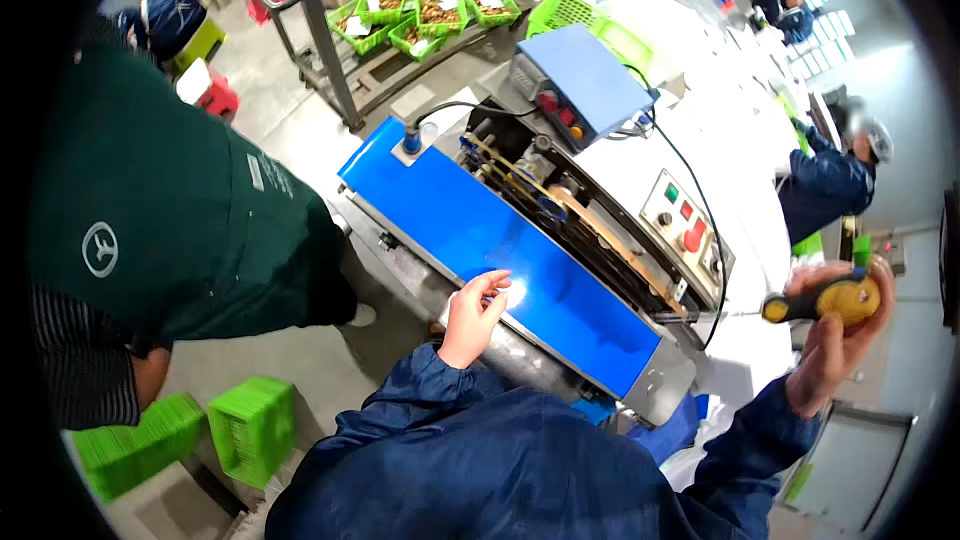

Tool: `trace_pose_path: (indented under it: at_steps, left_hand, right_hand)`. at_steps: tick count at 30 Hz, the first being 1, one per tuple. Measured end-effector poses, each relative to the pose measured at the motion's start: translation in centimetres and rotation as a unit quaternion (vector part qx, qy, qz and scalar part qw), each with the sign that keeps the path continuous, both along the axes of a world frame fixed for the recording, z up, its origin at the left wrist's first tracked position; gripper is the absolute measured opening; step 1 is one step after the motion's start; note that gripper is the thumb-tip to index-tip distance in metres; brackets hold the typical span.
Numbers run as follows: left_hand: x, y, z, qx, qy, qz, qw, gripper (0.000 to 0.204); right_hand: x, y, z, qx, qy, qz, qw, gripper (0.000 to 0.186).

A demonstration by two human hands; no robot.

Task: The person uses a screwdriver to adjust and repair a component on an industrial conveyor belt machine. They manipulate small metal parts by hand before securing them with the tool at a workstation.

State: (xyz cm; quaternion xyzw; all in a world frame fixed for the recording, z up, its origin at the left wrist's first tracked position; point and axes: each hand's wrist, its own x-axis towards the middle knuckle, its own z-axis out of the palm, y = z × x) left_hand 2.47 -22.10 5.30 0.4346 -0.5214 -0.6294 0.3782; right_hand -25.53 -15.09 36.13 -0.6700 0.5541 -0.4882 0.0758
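My left hand (472, 322) hovers at the near edge of a blue conveyor belt (430, 205). Its fingers are loosely curled, thumb apart, and nothing shows between them. Raised at the far right, my right hand (838, 345) grips a handheld tool (846, 302) with a rounded yellow body and a dark end; its exact kind is unclear. The belt belongs to a machine with exposed rollers, a control panel (685, 225) with buttons and a red knob, and a blue-topped box (588, 80) above. A bright spot of light lies on the belt beside my left fingers.
A person in a dark green apron (190, 210) stands close on the left. Green crates (440, 8) of brown produce sit on a cart beyond the belt. Stacked green baskets (252, 430) stand lower left. A black cable (690, 160) hangs beside the panel. Other people work at far right.
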Motion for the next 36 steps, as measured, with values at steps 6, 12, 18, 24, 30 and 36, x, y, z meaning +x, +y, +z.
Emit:
trace_pose_path:
  at_steps: [6, 12, 18, 24, 30, 36]
  left_hand:
    - [-0.9, -4.6, -1.5, -0.140, -0.076, 0.053, 0.986, 0.028]
    - [-7.3, -11.1, -1.3, -0.256, -0.158, 0.178, 0.937, 0.046]
    - [-8.4, -12.6, -2.7, -0.257, -0.189, 0.197, 0.927, 0.048]
    - [-8.7, -12.9, -2.7, -0.245, -0.148, 0.184, 0.940, 0.046]
    - [-8.3, -12.9, -1.2, -0.272, -0.178, 0.155, 0.933, 0.042]
    - [-8.7, -13.0, -3.4, -0.247, -0.187, 0.200, 0.930, 0.034]
  right_hand:
    - [-0.2, 16.0, -8.6, -0.002, -0.195, -0.205, 0.959, 0.058]
    - [5.8, 22.5, -13.7, -0.094, -0.341, -0.351, 0.867, 0.053]
    - [8.9, 25.9, -14.4, -0.108, -0.328, -0.462, 0.817, 0.051]
    - [9.1, 26.5, -14.2, -0.113, -0.329, -0.501, 0.793, 0.047]
    - [7.4, 25.9, -15.3, -0.106, -0.341, -0.441, 0.824, 0.051]
    - [7.4, 24.8, -16.7, -0.074, -0.369, -0.429, 0.821, 0.052]
